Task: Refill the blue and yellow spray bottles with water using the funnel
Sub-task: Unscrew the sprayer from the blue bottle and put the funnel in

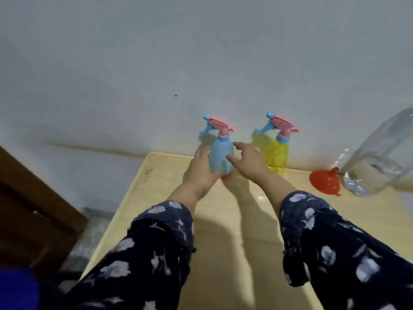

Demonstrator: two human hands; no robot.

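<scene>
Blue spray bottle (220, 156) upright between both hands. Left hand (201, 170) open, palm against its side; right hand (245, 163) open, fingers spread, just short of grip. Probably light, smooth plastic, tippy: clamp belly, twist pink cap. Yellow bottle (277, 156) just beyond right hand.

light: dim, bluish
shadows: arm shadows on bench (223, 220), stretching twd camera
blur: soft overall
edges: wide-angle bowing

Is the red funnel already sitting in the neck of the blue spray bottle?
No, the red funnel lies on the table beside the clear water jug, and the blue spray bottle has its trigger head on.
</scene>
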